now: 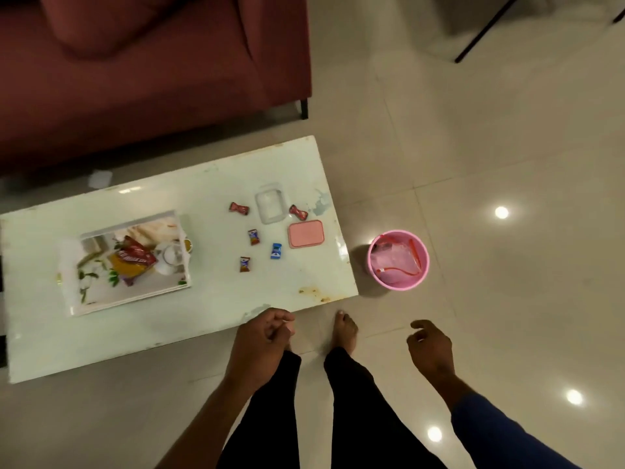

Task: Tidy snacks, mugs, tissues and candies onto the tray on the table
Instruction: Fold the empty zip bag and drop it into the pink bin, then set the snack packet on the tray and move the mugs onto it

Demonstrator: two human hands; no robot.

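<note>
Both hands loosely curled, empty, left hand (pixel 267 333), right hand (pixel 429 343), blurred snack packets (pixel 135 262) on tray (pixel 101 304)

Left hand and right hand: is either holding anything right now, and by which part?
Nothing visible in either. The left hand is loosely curled at the table edge; the right hand hangs loosely curled over the floor. The candies lie untouched.

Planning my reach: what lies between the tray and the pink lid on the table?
In the head view, three wrapped candies: two brown and one blue, lying on bare tabletop between the tray and the pink lid.
</note>
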